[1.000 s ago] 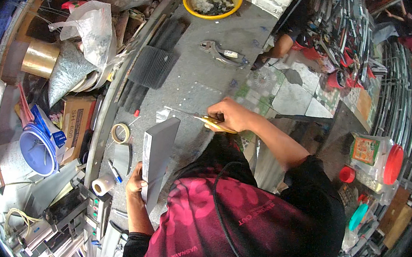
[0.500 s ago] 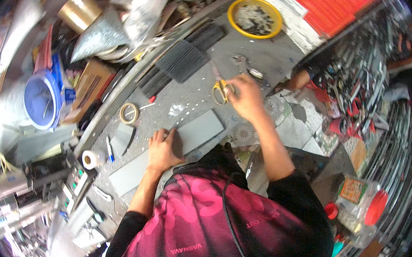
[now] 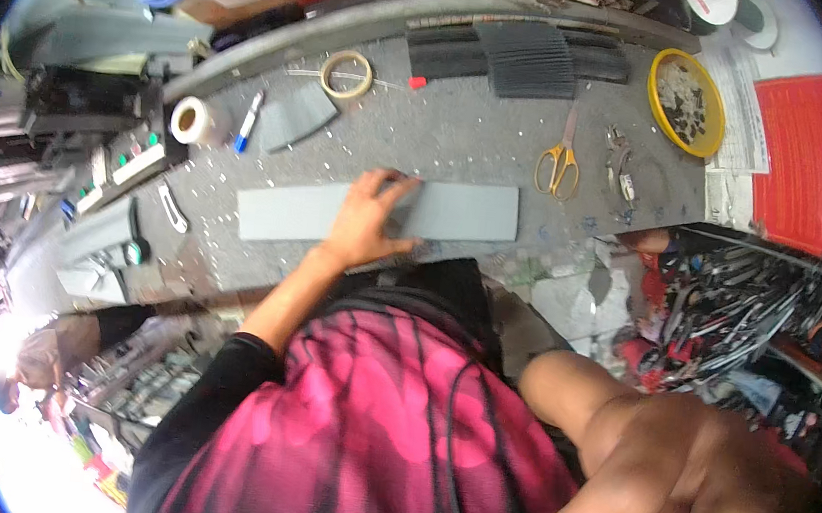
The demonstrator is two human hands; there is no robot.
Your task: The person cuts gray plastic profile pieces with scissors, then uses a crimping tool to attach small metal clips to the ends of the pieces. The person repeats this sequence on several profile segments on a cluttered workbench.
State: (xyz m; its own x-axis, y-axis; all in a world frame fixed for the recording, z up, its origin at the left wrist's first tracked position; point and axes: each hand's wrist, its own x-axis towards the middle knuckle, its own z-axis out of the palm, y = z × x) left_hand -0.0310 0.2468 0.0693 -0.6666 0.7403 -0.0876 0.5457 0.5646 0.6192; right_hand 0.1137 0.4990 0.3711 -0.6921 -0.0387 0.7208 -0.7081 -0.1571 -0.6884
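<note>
My left hand (image 3: 371,220) rests spread over a long flat grey strip (image 3: 471,213) on the work table, fingers near its far edge and thumb by its near edge. My right hand (image 3: 677,485) is raised close to the camera at the lower right. Its fingers are curled, partly blurred, and no object shows in them. Yellow-handled scissors (image 3: 558,170) lie on the table beyond the strip's right end, blades pointing away. A roll of tape (image 3: 347,76), a curved grey sheet piece (image 3: 302,117) and a blue-capped marker (image 3: 250,121) lie farther left.
Pleated black mesh (image 3: 532,61) lies along the table's far edge. A yellow basin (image 3: 718,129) of small pieces stands at the far right. A white roll (image 3: 193,120) and a white-handled cutter (image 3: 173,208) are at left. Dense metal rods (image 3: 727,300) fill the lower right area.
My right hand has left the scissors on the table and come up close to the camera. My left hand stays on the strip. The view has turned.
</note>
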